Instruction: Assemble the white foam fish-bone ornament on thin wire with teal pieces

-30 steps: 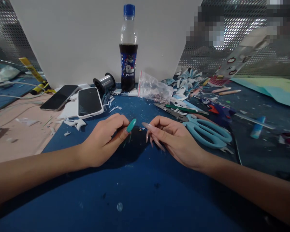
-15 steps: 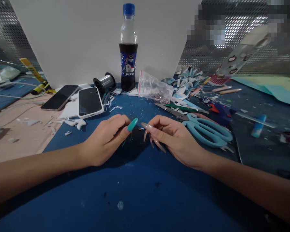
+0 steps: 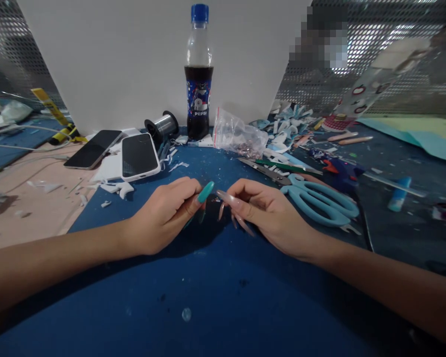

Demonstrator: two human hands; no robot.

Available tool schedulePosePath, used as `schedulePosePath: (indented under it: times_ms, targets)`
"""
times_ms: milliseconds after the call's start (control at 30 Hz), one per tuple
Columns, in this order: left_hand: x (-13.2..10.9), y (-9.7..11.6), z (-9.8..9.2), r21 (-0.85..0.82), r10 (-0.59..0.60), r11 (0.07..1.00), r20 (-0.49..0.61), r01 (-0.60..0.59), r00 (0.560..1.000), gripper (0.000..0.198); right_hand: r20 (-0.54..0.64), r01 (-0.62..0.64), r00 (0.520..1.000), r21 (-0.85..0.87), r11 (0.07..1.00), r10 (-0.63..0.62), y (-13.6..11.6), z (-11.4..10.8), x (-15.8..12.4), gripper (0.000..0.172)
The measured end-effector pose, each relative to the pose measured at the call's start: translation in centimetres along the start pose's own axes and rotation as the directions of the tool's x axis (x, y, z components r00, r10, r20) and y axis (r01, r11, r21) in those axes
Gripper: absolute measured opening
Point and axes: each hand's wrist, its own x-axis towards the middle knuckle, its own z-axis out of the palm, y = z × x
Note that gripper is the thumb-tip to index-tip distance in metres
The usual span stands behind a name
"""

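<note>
My left hand [image 3: 161, 213] rests on the blue mat [image 3: 215, 292] with its fingers curled in and a long teal thumbnail pointing right. My right hand [image 3: 269, 210] lies just right of it, fingers bent, long pale nails pointing down at the mat. The fingertips of both hands nearly meet over a tiny speck on the mat that I cannot make out. Light blue scissors [image 3: 321, 201] lie right behind my right hand.
A Pepsi bottle [image 3: 199, 74] stands at the back before a white board. Two phones [image 3: 139, 156] and a wire spool [image 3: 162, 126] lie back left, a clear plastic bag [image 3: 238, 136] in the middle. Paper scraps, pens and a glue stick [image 3: 397, 194] clutter the right.
Both hands have crept slightly closer together, the fingertips now almost touching. Nothing else on the table moved.
</note>
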Motion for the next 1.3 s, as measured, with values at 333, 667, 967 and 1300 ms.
schedulePosePath:
  times_ms: [333, 667, 967, 1300]
  targets:
    - [-0.11, -0.06, -0.01, 0.022, 0.072, 0.997, -0.025, -0.071, 0.997, 0.018, 0.016, -0.017, 1.000, -0.052, 0.998, 0.018, 0.05, -0.15, -0.12, 0.025]
    - [-0.37, -0.02, -0.01, 0.012, 0.075, 0.997, -0.029, -0.075, 0.997, 0.017, -0.009, 0.005, 1.000, -0.064, 0.998, -0.006, -0.21, -0.07, -0.03, 0.020]
    - [-0.44, -0.11, 0.17, 0.020, 0.064, 0.998, -0.039, -0.063, 0.997, 0.016, 0.015, 0.007, 1.000, -0.004, 1.000, -0.007, -0.18, -0.02, -0.12, 0.017]
    - [-0.38, -0.19, 0.29, 0.035, 0.080, 0.996, -0.035, -0.078, 0.996, 0.016, 0.095, -0.032, 0.995, 0.091, 0.995, 0.023, 0.04, -0.19, -0.29, 0.013]
